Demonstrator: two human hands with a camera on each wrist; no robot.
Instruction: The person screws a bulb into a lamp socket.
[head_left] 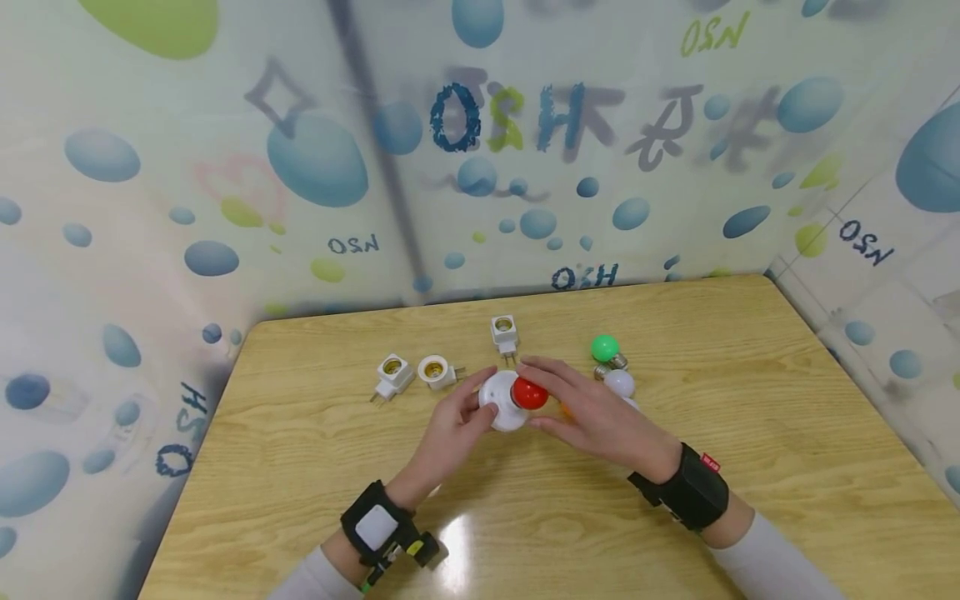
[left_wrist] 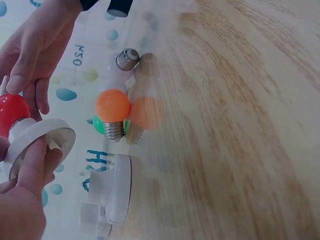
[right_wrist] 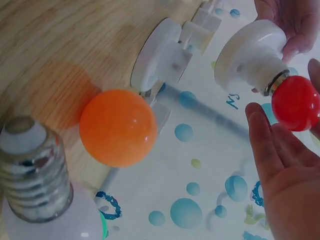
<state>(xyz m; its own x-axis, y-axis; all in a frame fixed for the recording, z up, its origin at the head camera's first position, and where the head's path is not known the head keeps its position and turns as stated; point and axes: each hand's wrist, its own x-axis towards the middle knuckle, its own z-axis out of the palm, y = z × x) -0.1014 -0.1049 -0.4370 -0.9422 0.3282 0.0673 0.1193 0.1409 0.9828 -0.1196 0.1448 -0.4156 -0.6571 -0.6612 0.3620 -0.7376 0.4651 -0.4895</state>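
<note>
My left hand (head_left: 456, 421) grips a white round lamp holder (head_left: 497, 398) by its base, fingers reaching into the hollow underside in the left wrist view. A red light bulb (head_left: 529, 393) sits in its socket, with a sliver of metal thread showing (right_wrist: 276, 82). Around the bulb is my right hand (head_left: 600, 417), its fingers extended rather than wrapped; a fingertip touches the red glass in the left wrist view. In the right wrist view, a gap shows between the nearer fingers (right_wrist: 260, 135) and the bulb.
White plug-in sockets (head_left: 393, 377) (head_left: 437, 372) (head_left: 505, 333) lie on the wooden table (head_left: 300, 467), left of and behind the hands. To the right lie a green bulb (head_left: 604, 347), a white bulb (head_left: 619, 382) and an orange bulb (left_wrist: 112, 106). A patterned curtain (head_left: 480, 233) hangs behind.
</note>
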